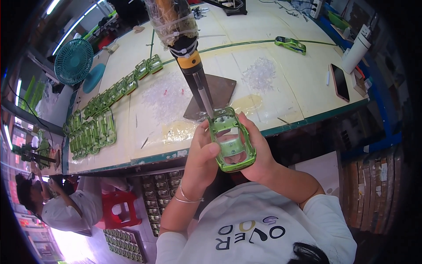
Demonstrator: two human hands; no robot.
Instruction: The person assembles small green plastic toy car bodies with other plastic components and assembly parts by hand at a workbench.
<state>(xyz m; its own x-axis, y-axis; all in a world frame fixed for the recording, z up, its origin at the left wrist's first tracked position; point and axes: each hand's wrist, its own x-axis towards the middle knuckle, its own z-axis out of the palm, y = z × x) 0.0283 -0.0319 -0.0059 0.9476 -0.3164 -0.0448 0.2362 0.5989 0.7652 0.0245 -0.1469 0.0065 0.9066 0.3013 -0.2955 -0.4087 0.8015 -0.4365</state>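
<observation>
A green toy car shell (233, 143) is held between both my hands at the table's front edge, its window openings showing. My left hand (203, 152) grips its left side, the thumb lying against the shell. Along the right side my right hand (258, 152) is wrapped. Above them hangs a slanted tool (190, 61) with a yellow band and dark shaft, its upper part bound in clear film and ties. Its thin metal rod (205, 97) reaches down to the shell's far left corner; whether it touches cannot be told. Behind the shell lies a brown plate (222, 88).
Piles of clear plastic bits (169, 94) flank the tool. Rows of green shells (93, 134) stand left, near a green fan (74, 61). A green toy car (291, 45), phone (339, 82) and white bottle (357, 50) are right. A person (70, 204) sits at lower left.
</observation>
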